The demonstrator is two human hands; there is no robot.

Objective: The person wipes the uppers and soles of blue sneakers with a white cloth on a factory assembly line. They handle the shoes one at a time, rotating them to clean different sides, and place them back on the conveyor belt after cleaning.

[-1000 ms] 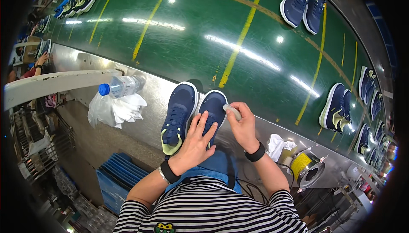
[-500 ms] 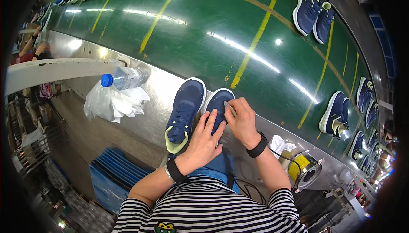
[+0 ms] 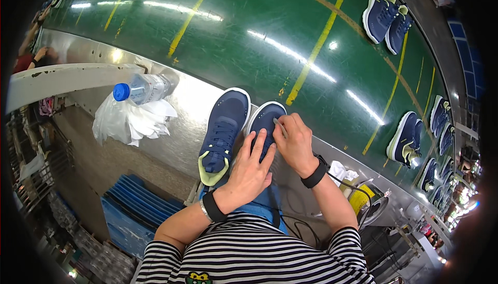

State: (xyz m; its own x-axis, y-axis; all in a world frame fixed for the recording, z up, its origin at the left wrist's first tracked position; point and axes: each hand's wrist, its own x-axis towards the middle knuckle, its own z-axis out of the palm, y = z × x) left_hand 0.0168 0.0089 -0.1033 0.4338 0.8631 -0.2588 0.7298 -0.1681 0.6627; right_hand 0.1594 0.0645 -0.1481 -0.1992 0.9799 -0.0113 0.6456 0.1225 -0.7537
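Observation:
Two navy sneakers with white soles stand side by side at the edge of the metal bench. The left sneaker [image 3: 225, 118] shows its laces and pale yellow-green lining, and neither hand touches it. My left hand [image 3: 246, 177] lies across the right sneaker [image 3: 266, 116] with fingers spread over its lace area, covering much of it. Pinched in my right hand [image 3: 294, 141] is a small, thin grey tool [image 3: 277, 123], its tip at the toe part of that sneaker. Most of the tool is hidden by the fingers.
Beyond the bench runs a green belt [image 3: 233, 40] with yellow lines, carrying more sneakers [image 3: 386, 22]. At left, a capped water bottle [image 3: 148, 88] lies by white paper and a plastic bag [image 3: 111, 118]. A yellow-labelled round device [image 3: 363, 198] with a cable sits at right.
The tool's tip has shifted a little across the toe of the right sneaker. My left hand stays on the same shoe. The whole view has moved slightly.

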